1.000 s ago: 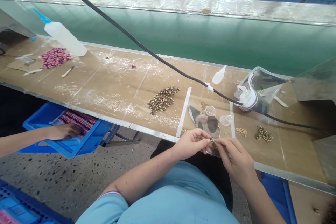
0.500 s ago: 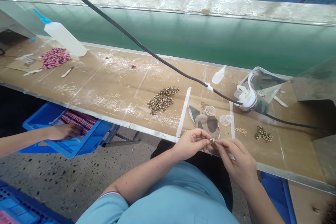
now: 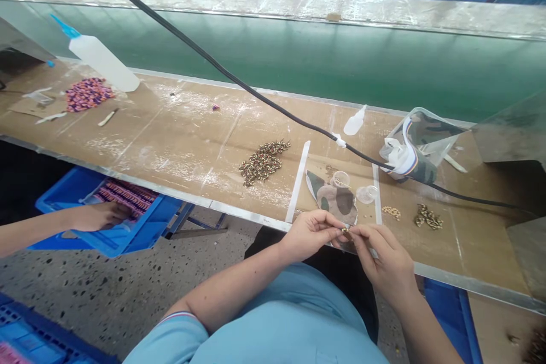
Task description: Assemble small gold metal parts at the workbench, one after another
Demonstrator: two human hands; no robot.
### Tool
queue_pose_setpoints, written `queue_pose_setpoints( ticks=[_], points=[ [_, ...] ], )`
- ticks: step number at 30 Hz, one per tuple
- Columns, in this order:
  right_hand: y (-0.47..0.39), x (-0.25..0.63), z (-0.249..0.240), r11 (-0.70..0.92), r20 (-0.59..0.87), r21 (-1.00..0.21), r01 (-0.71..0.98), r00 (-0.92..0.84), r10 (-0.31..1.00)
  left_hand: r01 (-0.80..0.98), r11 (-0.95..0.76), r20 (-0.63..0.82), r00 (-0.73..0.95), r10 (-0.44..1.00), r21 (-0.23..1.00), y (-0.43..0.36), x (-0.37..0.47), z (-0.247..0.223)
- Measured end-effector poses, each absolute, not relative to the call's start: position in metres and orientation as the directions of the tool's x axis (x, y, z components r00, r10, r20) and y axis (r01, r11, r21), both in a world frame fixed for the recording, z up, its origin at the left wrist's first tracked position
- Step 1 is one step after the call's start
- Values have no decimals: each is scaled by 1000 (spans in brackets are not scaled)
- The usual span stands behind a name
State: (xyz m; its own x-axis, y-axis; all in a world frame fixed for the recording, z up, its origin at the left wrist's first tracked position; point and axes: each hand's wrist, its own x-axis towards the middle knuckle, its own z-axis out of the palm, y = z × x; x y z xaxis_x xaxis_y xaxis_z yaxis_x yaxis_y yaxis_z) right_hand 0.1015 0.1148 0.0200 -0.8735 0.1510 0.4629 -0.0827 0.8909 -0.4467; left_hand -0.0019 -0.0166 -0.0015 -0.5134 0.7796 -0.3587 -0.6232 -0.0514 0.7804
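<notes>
My left hand (image 3: 313, 233) and my right hand (image 3: 384, 250) meet at the bench's front edge, fingertips almost touching. Between the left thumb and forefinger is a small gold-and-dark piece (image 3: 344, 230), pinched. The right thumb and forefinger are closed at its other side; what they hold is too small to make out. Just beyond the hands lies a camouflage cloth scrap (image 3: 336, 199). A round clear cup (image 3: 341, 178) and a second clear dish (image 3: 365, 194) stand by it. To the right are small beige beads (image 3: 391, 213) and a small heap of gold-and-dark pieces (image 3: 428, 217).
A larger heap of similar pieces (image 3: 262, 164) lies left of a white tape strip (image 3: 298, 182). A black cable (image 3: 239, 81) crosses above the bench. Further off are a small white bottle (image 3: 355, 121) and a camouflage bag (image 3: 422, 165). Another person's hand (image 3: 100, 216) reaches into a blue bin (image 3: 115, 244).
Both hands stay in almost the same place, with the gold-and-dark piece turned slightly between the fingertips. The view has shifted very slightly.
</notes>
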Motion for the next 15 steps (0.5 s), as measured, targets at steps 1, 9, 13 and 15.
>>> queue_pose_setpoints(
  ticks=[1, 9, 13, 15],
  points=[
    [115, 101, 20, 891, 466, -446, -86, -872, 150, -625, -56, -358, -516, 778, 779, -16, -2, -2],
    [115, 100, 18, 882, 470, -464, -86, -867, 163, -608, -45, -355, -520, 777, 793, -17, -3, -3],
    [115, 100, 21, 859, 443, -510, -43, -870, 219, -625, -38, -354, -490, 797, 780, -16, -4, -1],
    [114, 100, 21, 849, 444, -527, -22, -859, 254, -640, -43, -357, -482, 800, 767, -16, -5, -1]
  ],
)
